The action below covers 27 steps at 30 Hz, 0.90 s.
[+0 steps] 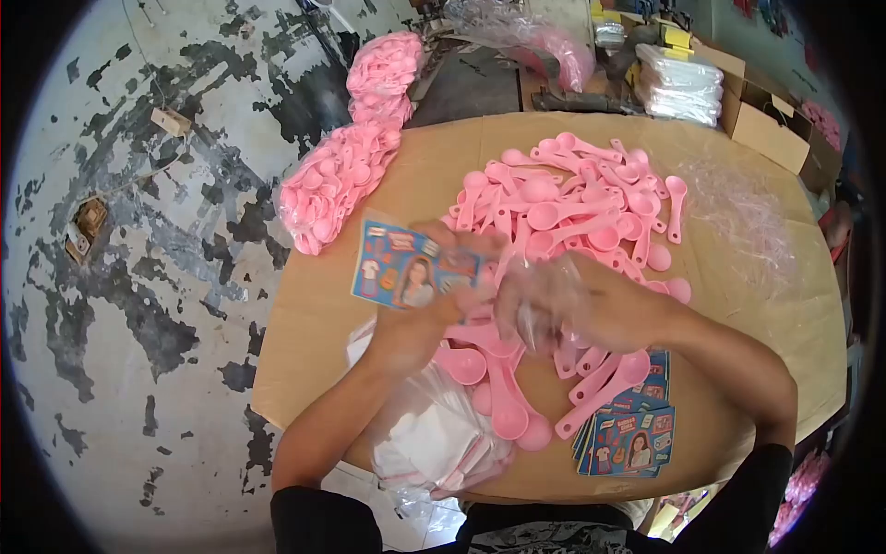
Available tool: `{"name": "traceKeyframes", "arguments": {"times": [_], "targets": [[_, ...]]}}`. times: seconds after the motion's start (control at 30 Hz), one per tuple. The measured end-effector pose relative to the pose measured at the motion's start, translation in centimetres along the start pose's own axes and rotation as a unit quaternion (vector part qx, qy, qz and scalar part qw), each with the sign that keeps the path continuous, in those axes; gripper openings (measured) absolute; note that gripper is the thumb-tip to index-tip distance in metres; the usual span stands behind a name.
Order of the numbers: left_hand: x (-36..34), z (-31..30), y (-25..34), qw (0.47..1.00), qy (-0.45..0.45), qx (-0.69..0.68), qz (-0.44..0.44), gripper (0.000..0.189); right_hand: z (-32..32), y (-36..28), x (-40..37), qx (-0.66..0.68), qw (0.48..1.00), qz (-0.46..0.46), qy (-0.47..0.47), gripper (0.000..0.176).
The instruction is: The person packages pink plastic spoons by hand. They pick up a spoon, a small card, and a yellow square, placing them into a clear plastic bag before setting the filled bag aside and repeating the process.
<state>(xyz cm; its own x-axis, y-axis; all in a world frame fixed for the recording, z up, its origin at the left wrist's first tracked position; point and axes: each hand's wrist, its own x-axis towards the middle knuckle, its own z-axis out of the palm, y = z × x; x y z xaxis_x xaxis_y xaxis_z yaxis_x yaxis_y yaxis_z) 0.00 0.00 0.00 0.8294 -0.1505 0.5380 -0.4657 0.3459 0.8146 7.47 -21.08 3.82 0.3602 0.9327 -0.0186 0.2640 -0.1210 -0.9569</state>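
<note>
My left hand [426, 319] grips a blue printed card [386, 268], raised over the table and tilted. Its picture shows a person among small items. Close beside it, my right hand [600, 300] is closed on thin transparent plastic [540, 300], slightly blurred; how its fingertips meet the plastic is hard to see. Beneath both hands lie loose pink measuring spoons [508, 397], and a large heap of pink spoons [572, 208] spreads behind them. A stack of similar blue cards [632, 443] rests near the front edge, right of the spoons.
A bag of white, pink-edged pieces [429, 429] sits front left. Bundles of bagged pink spoons [337, 180] lie at the table's left back edge. Crumpled transparent film [738, 217] covers the right side. Stacked plastic packs [680, 83] and a cardboard box [766, 125] stand behind.
</note>
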Motion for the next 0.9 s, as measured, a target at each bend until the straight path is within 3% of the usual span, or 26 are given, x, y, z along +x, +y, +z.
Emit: {"name": "traceKeyframes", "arguments": {"times": [0.07,0.17,0.2,0.27,0.3,0.4,0.5,0.53,0.63,0.77,0.9], "targets": [[0.3,0.3,1.3,0.993,0.107,-0.041,0.007,0.043,-0.1,-0.7,-0.1,0.125,0.991,0.021,0.040,0.071],[1.0,0.0,0.3,0.986,0.165,-0.009,0.010,0.040,-1.6,-1.0,-0.3,0.113,0.986,0.011,0.122,0.073],[1.0,-0.2,0.3,0.989,0.139,0.037,0.018,0.039,-1.5,-0.4,0.0,0.051,0.985,0.004,0.163,0.058],[1.1,-1.0,0.0,0.987,0.088,0.129,0.034,0.039,-1.9,0.4,0.2,-0.066,0.987,-0.054,0.139,0.048],[1.2,-1.5,0.0,0.987,0.118,0.107,0.033,0.038,-2.0,0.6,0.3,-0.124,0.981,-0.084,0.125,0.044],[1.5,-2.9,0.9,0.976,0.203,0.068,0.027,0.039,-1.5,-0.6,0.0,0.056,0.989,-0.028,0.130,0.022],[1.7,-3.7,1.8,0.966,0.247,0.075,0.027,0.042,-0.7,1.5,0.1,-0.211,0.967,-0.116,0.085,0.021],[1.6,-4.1,1.7,0.967,0.242,0.079,0.029,0.041,0.1,1.8,-0.3,-0.352,0.925,-0.110,0.093,0.020],[1.6,-4.2,1.3,0.971,0.222,0.088,0.023,0.041,1.9,3.4,-0.2,-0.516,0.831,-0.159,0.132,0.021],[1.5,-3.6,1.3,0.981,0.176,0.077,0.020,0.041,2.3,4.2,-0.1,-0.575,0.796,-0.119,0.147,0.030],[1.4,-3.3,1.4,0.987,0.157,0.029,0.020,0.038,0.9,2.3,-0.9,-0.478,0.867,-0.087,0.107,0.028]]}}
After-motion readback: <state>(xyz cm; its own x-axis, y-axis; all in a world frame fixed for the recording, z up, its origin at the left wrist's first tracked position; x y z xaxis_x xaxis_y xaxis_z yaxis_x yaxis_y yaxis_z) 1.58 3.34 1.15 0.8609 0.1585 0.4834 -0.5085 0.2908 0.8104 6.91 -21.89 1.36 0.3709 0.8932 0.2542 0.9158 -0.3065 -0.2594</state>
